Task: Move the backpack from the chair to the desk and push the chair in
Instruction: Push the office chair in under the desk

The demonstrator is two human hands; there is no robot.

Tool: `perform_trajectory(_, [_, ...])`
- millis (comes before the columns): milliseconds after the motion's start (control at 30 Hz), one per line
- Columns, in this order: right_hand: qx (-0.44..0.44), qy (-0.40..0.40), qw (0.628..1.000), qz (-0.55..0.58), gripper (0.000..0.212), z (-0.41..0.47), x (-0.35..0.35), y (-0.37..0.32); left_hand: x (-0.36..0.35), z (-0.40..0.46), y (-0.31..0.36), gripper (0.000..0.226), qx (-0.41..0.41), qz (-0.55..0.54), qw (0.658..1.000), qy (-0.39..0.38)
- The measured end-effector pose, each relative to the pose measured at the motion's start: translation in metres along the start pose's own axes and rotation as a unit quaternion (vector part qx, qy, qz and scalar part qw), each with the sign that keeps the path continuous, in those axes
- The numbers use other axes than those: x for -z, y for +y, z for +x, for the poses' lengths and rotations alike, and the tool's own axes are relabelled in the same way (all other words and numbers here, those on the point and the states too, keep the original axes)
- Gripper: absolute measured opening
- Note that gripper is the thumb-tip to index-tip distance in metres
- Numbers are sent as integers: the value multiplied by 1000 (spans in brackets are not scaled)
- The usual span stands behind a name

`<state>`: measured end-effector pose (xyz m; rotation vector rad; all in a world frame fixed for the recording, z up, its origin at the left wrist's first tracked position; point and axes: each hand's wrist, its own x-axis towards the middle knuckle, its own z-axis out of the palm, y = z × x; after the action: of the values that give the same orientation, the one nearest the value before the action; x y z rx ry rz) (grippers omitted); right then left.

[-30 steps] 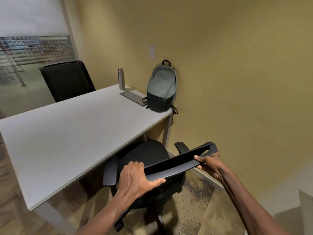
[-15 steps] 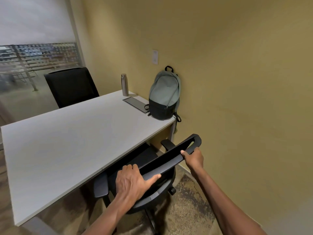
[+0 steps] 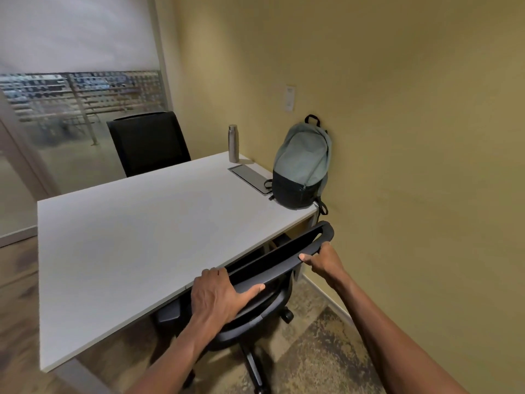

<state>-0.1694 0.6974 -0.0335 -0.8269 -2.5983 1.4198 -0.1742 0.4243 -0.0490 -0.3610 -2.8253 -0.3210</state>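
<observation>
A grey-green backpack [image 3: 302, 163] with a black base stands upright on the far right corner of the white desk [image 3: 136, 237], leaning against the yellow wall. The black office chair [image 3: 264, 305] sits at the desk's near edge, its seat mostly tucked under the top. My left hand [image 3: 218, 297] grips the left part of the backrest's top rim. My right hand [image 3: 324, 258] grips the right end of that rim, close to the desk's corner leg.
A steel bottle [image 3: 233, 143] and a flat grey tablet [image 3: 251, 177] lie near the backpack. A second black chair [image 3: 149, 142] stands across the desk before a frosted glass wall. The yellow wall runs close on the right; patterned carpet lies underfoot.
The chair has rolled forward under the desk, with both hands still on the backrest. Its seat and armrests are now largely hidden beneath the top.
</observation>
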Motion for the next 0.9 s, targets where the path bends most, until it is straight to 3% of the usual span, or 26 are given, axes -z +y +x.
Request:
perform_trajectory(267, [13,-12,1000,-6,38,27,-16,-23,-6,25,-16,88,17,1,1000,-1])
perform_trajectory(500, [28,-31,999,-5,48,50,-22,-32,-13,44,-22,91,27,18,999,-21])
perform_trajectory(633, [23,-46,998,-25,56,60,-28,-39,-14,52,-25,93,35,25,999,-27])
perform_trajectory(733, [23,-40,998,-29,81,66,-35,-44,-14,58,-32,92,39,25,998,-32])
perform_trajectory(900, [40,-18,998,-45,81,71,-48,-54,-12,70,-47,94,40,35,998,-40])
